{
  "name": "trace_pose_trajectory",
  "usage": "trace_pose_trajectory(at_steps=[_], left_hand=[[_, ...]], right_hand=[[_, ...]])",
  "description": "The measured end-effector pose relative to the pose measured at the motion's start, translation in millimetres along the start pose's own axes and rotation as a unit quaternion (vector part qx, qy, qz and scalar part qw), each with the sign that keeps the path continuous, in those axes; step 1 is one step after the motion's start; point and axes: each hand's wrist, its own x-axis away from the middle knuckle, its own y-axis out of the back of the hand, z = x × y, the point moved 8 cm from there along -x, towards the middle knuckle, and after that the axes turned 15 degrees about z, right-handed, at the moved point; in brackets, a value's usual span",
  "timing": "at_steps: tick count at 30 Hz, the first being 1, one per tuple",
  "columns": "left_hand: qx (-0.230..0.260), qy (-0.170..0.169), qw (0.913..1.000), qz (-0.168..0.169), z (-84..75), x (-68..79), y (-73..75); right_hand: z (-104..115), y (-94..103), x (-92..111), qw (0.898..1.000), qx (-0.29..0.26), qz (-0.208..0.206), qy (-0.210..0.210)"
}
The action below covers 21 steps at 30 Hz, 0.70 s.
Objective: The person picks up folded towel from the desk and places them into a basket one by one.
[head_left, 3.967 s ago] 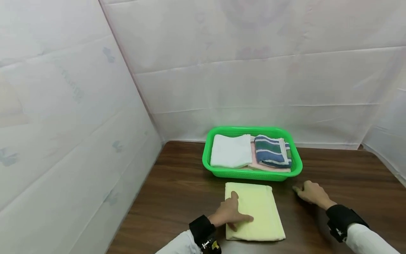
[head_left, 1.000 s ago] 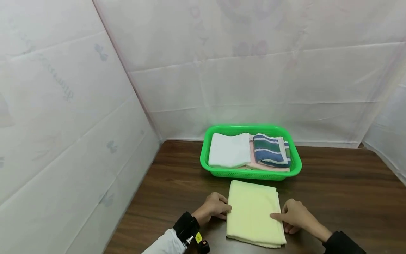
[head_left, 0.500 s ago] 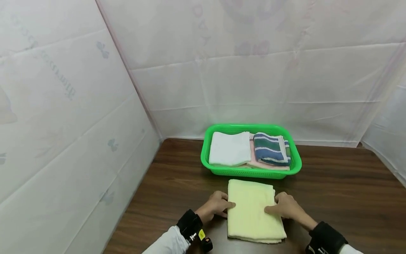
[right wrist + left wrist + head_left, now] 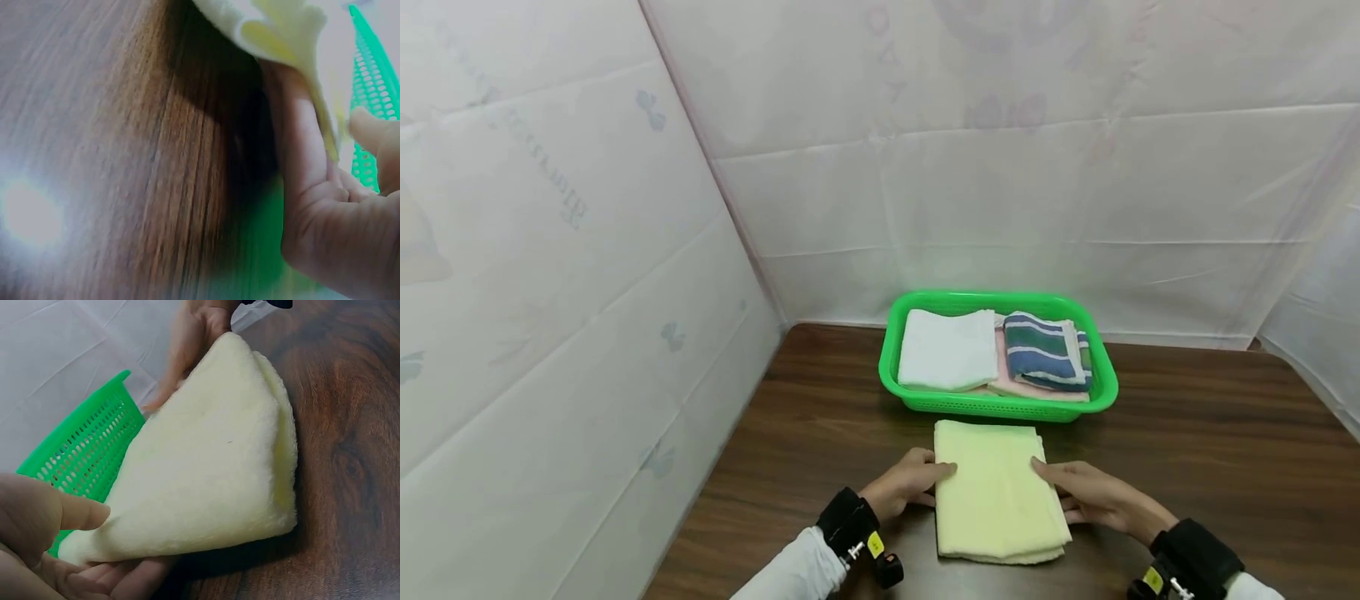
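A folded pale yellow towel (image 4: 996,500) lies between my two hands, in front of the basket. My left hand (image 4: 906,482) grips its left edge, thumb on top and fingers underneath, as the left wrist view shows on the towel (image 4: 194,462). On the opposite side my right hand (image 4: 1105,497) holds the right edge the same way, thumb above. In the right wrist view the fingers (image 4: 297,131) reach under the towel (image 4: 275,31), whose near edge is raised over the wood with a dark shadow below.
Just behind the towel stands a green plastic basket (image 4: 1000,406). Inside are a folded white towel (image 4: 947,350), a pink towel (image 4: 1007,383) and a blue-green striped towel (image 4: 1041,354). The brown wooden table (image 4: 820,408) meets white sheeting (image 4: 1000,208) at the back and sides.
Four seconds ago my left hand lay on the towel and my right hand was away from it. Both hands have since come to its side edges and taken hold.
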Motion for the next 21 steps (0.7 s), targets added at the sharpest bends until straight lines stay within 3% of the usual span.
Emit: trace_pose_trajectory(at_steps=[8,14,21], left_hand=[[0.027,-0.018,0.9993,0.016,2.3,2.7,6.1],[0.037,-0.034,0.9982,0.033,-17.2,20.9,20.0],[0.036,-0.083,0.9913,0.096,-53.3,47.5,39.2]], right_hand=[[17.0,0.3,-1.6,0.996,0.062,-0.060,0.024],[51.1,-17.6,7.7,0.994,0.076,-0.026,0.079],[94.9,-38.6,19.7,0.989,0.064,0.007,0.131]])
